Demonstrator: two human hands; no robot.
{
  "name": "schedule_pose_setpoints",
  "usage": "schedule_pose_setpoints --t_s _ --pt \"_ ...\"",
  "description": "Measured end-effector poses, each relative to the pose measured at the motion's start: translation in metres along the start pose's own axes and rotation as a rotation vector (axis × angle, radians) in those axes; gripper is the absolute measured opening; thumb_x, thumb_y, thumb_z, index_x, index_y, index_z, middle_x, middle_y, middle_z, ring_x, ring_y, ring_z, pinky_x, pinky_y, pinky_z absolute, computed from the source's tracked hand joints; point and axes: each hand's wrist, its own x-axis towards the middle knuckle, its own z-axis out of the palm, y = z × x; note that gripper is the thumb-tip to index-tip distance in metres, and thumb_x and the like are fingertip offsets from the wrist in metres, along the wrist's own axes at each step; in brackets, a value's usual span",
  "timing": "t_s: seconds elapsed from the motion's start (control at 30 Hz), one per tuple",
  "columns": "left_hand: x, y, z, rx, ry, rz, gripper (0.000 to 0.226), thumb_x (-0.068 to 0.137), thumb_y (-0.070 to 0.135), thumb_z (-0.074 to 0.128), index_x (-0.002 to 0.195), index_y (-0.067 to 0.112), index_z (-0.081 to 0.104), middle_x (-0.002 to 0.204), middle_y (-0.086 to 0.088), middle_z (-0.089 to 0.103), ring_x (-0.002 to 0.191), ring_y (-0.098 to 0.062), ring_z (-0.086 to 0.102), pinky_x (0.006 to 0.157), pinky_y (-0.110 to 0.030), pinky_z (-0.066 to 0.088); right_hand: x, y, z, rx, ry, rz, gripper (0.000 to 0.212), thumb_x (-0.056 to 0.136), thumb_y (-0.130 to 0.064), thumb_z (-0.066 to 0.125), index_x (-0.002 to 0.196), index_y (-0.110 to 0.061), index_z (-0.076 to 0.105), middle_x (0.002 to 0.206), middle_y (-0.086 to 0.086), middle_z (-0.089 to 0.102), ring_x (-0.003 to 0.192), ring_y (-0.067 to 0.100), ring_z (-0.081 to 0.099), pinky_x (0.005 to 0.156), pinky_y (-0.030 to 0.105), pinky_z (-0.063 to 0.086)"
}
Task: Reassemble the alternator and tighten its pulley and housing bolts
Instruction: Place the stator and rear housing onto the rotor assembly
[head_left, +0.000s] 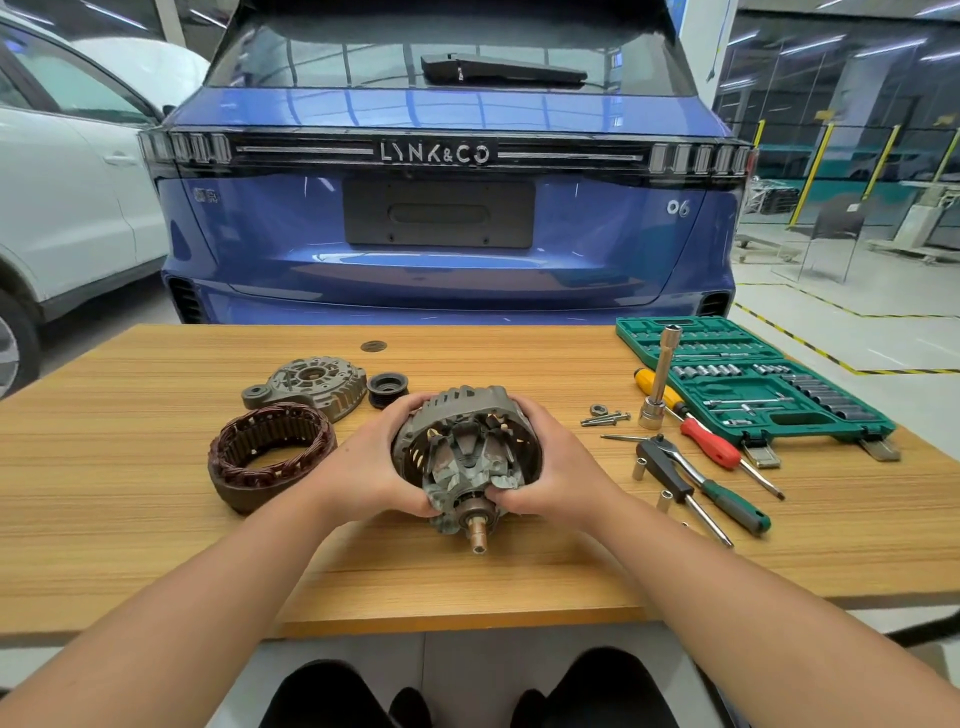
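Both hands, left (371, 462) and right (545, 467), grasp the housing (467, 415) with the rotor (462, 478) seated inside, just above the table (156, 519). Early assembly, likely; next the stator (270, 457), left of the left hand, probably needs fitting.

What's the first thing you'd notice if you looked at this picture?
Probably the two hands, left hand and right hand, gripping a gray alternator half at the middle of the wooden table. Behind it looms the back of a big blue car. A green socket set lies open at the table's right.
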Motion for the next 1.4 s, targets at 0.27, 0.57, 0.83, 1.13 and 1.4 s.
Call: schedule_pose_setpoints --t_s 0.27,0.57,0.83,1.13,1.4 --pt "0.006 0.0 -0.005 -0.058 0.012 -0.052 0.1 0.048 0.024 0.097 0.123 0.068 0.048 0.122 0.034 0.063 0.115 0.008 0.062 0.08 -0.006 0.051 0.013 -0.005 -0.007 0.007 0.003 0.023 0.083 0.059 -0.036 0.089 0.134 -0.036 0.055 0.115 -0.019 0.069 0.108 -0.003 0.064 0.085 0.014 0.053" --pt "0.028 0.0 -0.007 -0.338 0.024 -0.186 0.087 0.041 0.014 0.089 0.115 0.053 0.067 0.115 0.005 0.077 0.107 -0.018 0.074 0.081 -0.034 0.06 0.039 -0.003 -0.013 0.212 -0.04 0.173 0.055 0.06 -0.038 0.085 0.112 -0.027 0.072 0.1 -0.004 0.079 0.093 0.015 0.075 0.075 0.03 0.061" --pt "0.032 0.005 -0.005 -0.446 0.037 -0.389 0.08 0.042 0.016 0.084 0.118 0.028 0.065 0.107 -0.008 0.079 0.106 -0.037 0.072 0.091 -0.052 0.057 0.049 -0.008 -0.013 0.306 -0.071 0.398 0.063 0.053 -0.046 0.087 0.103 -0.011 0.072 0.096 0.012 0.078 0.091 0.036 0.076 0.084 0.054 0.061" --pt "0.025 0.002 -0.001 -0.526 -0.031 -0.551 0.085 0.043 0.033 0.086 0.124 0.015 0.068 0.113 -0.011 0.078 0.1 -0.032 0.075 0.076 -0.039 0.059 0.049 -0.013 0.0 0.358 -0.025 0.641 0.086 0.039 -0.061 0.084 0.115 -0.023 0.069 0.133 0.011 0.065 0.124 0.038 0.059 0.113 0.056 0.04" --pt "0.022 -0.003 -0.001 -0.561 0.006 -0.576 0.085 0.048 0.039 0.086 0.127 0.012 0.067 0.116 -0.015 0.077 0.106 -0.035 0.074 0.088 -0.043 0.06 0.045 -0.013 0.004 0.397 -0.099 0.644 0.09 0.051 -0.07 0.074 0.126 -0.021 0.065 0.116 0.01 0.075 0.107 0.031 0.071 0.105 0.049 0.05"
